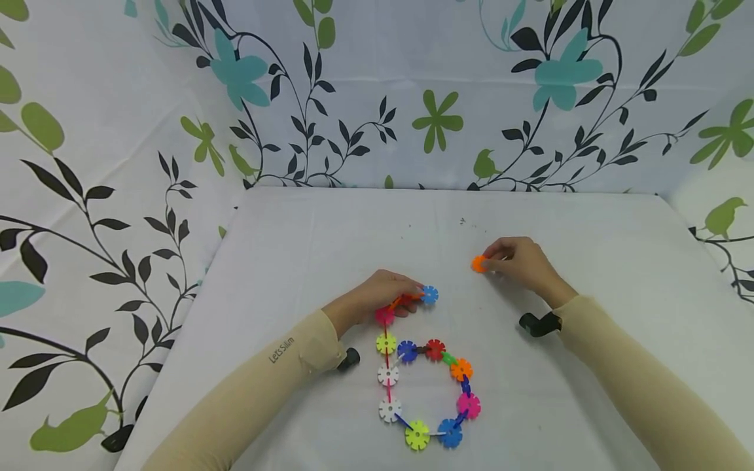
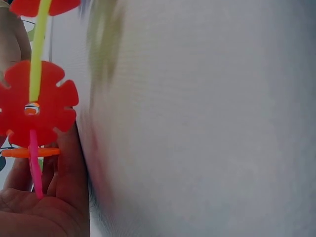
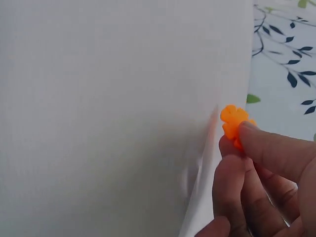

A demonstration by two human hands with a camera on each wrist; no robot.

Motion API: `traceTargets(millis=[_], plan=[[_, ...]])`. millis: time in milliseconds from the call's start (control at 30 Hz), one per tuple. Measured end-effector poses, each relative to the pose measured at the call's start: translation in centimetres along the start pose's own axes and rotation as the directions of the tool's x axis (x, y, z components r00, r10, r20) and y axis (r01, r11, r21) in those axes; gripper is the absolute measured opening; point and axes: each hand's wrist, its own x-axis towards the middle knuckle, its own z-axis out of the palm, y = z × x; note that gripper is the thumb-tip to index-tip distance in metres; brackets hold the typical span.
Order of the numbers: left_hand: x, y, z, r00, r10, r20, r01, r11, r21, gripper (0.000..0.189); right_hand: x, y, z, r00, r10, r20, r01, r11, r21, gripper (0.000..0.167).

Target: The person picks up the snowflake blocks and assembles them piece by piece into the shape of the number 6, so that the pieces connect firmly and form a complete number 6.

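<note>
My left hand (image 1: pixel 379 292) holds the upper end of a chain of colourful plastic snowflake discs slotted edge to edge. A light blue disc (image 1: pixel 430 295) sticks out past its fingers at the chain's end. In the left wrist view, a red disc (image 2: pixel 57 111) with yellow and pink pieces slotted in hangs before the palm. Below, the chain runs down through a white disc (image 1: pixel 389 411) and curls into a loop, past a yellow disc (image 1: pixel 417 435) and a pink disc (image 1: pixel 468 405). Apart from it, to the right, my right hand (image 1: pixel 524 263) pinches a loose orange disc (image 3: pixel 231 118) between thumb and fingers.
A white cloth covers the table (image 1: pixel 318 229). Behind it and at the sides hangs a curtain (image 1: pixel 365 59) printed with leaves, flowers and birds. Dark wrist-camera mounts (image 1: pixel 538 324) stick out near both sleeve cuffs, low over the cloth.
</note>
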Motion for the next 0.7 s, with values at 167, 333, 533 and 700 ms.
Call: traceTargets(millis=[167,333,533,700], plan=[[-0.1,0.1,-0.1,1.0,0.0,0.001,0.0,1.0,-0.009,0.032,-0.8,-0.7,1.0,0.996,-0.046,0.075,0.035,0.988,0.149,0.031],[0.0,0.2,-0.1,1.0,-0.009,0.008,0.009,1.0,-0.016,0.031,-1.4,-1.5,2.3,0.985,-0.115,0.127,0.088,0.976,0.198,0.027],[0.0,0.1,-0.1,1.0,-0.014,0.01,0.014,1.0,-0.014,0.031,-1.8,-2.1,3.5,0.973,-0.155,0.174,0.115,0.969,0.22,0.017],[0.0,-0.1,-0.1,1.0,-0.008,0.011,0.008,1.0,-0.014,0.032,-2.2,-2.5,4.1,0.971,-0.159,0.179,0.115,0.965,0.234,0.015]])
